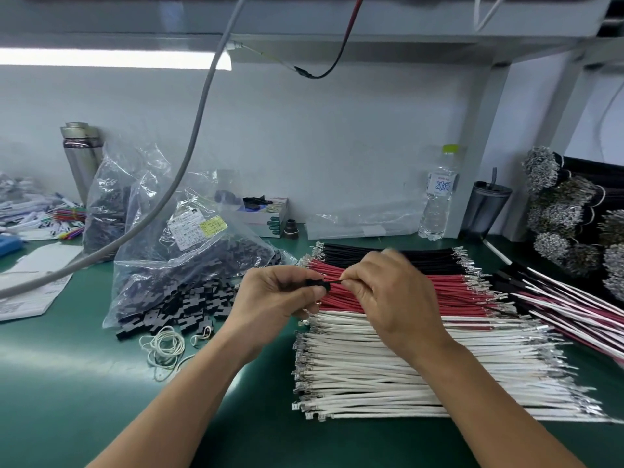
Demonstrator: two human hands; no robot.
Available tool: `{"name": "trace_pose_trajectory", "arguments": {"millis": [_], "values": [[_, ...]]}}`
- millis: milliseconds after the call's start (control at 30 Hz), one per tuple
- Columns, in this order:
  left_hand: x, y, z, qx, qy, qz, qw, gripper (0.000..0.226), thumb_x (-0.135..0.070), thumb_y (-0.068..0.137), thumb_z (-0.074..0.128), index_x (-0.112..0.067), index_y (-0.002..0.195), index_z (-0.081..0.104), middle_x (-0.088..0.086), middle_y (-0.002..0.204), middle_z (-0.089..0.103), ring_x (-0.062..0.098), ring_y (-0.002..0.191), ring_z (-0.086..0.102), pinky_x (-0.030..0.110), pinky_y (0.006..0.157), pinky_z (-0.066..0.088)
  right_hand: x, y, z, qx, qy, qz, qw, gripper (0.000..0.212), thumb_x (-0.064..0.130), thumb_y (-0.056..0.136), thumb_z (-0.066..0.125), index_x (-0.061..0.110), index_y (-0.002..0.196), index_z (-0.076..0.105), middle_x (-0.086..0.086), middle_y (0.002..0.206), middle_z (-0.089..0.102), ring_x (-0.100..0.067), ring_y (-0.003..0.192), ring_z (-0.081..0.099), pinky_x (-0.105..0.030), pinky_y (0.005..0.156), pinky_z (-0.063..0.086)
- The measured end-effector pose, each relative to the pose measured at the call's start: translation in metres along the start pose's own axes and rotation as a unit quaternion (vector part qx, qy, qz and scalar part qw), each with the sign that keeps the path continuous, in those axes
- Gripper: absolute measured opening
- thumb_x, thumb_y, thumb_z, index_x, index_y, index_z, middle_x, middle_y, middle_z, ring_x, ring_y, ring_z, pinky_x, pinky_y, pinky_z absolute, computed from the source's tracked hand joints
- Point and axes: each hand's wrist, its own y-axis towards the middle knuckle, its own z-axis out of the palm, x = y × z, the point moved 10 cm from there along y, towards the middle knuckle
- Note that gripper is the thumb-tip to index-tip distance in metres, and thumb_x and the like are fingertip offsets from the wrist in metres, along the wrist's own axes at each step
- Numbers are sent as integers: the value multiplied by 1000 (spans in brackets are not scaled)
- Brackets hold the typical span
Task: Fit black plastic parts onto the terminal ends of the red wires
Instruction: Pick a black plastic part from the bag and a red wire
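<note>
Two bare forearms reached up from the bottom edge over the green mat [67, 383], the nearest things in view. The left hand [273, 295] had its fingers curled round a small black plastic part [315, 284], pinching it between thumb and forefinger. The right hand [388, 292] pinched a single red wire [334, 282] near its end, and the tip of that wire met the black part between the two hands; whether the terminal was already seated inside could not be told.

Beneath the hands lay three flat rows of cut wires with metal terminals: white wires [405, 376] closest, the stack of red wires [449, 287] in the middle, black wires [388, 253] farthest back. To the right of these, a fan of white and reddish wires [567, 305] with black ends lay slanted across the mat.

Left of the hands, a clear plastic bag [175, 251] with a yellow and white label spilled loose black plastic parts [175, 309] onto the mat, with pale rubber bands [163, 346] just beside them. A second bag of dark parts [108, 204] stood behind, near a steel flask [81, 157]. A water bottle [439, 194] and a dark tumbler [486, 211] stood by the back wall
</note>
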Motion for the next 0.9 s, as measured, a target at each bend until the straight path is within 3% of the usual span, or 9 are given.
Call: {"name": "trace_pose_trajectory", "arguments": {"millis": [100,167,233,333,400,633,800,900], "values": [[4,4,-17,-80,-61,-11,995,13,-2,81,81,-13,88,83,18,79,77,19,61,70,27,58,61,-1,2,-19,-79,-25,-22,996,4,22,90,73,19,92,71,7,90,60,-13,86,51,-22,68,42],[12,5,-30,-123,-107,-34,986,10,-1,82,80,-8,90,82,19,85,78,20,60,71,26,55,60,4,2,1,-25,-48,-43,998,4,18,88,74,22,89,73,8,86,62,-14,80,55,-27,62,48],[19,5,-38,-143,-134,-52,979,14,-2,81,80,-4,95,80,20,90,78,20,61,71,26,54,59,-6,4,34,69,-36,4,997,8,24,90,72,28,96,76,13,89,67,-12,86,60,-29,64,51],[24,6,-40,-144,-150,-67,976,19,-9,74,83,-5,92,81,21,94,78,20,62,71,26,54,59,-32,16,65,119,0,86,989,18,38,93,67,34,110,75,16,102,67,-8,102,58,-25,72,42],[25,6,-39,-138,-159,-70,975,25,-16,66,85,-8,90,82,21,95,78,20,63,71,26,54,58,-43,22,82,158,2,116,981,13,39,94,67,35,103,76,17,97,63,-8,101,58,-26,72,38],[24,5,-39,-126,-185,-66,972,22,-16,68,82,-7,88,83,21,97,77,19,62,70,26,54,59,-47,29,96,212,-28,116,970,7,37,93,67,33,92,73,16,95,64,-9,92,63,-29,72,45],[20,5,-40,-128,-208,-66,967,15,-15,68,81,-12,82,84,16,91,78,18,60,70,24,53,58,-44,30,85,187,-55,86,977,9,33,102,55,30,97,62,14,95,61,-11,85,62,-31,68,47],[19,5,-42,-131,-218,-65,965,15,-16,69,80,-10,83,83,17,93,79,18,61,70,24,53,58,-53,31,74,165,6,115,980,9,31,103,51,30,104,61,14,100,63,-10,84,60,-32,72,49]]}}
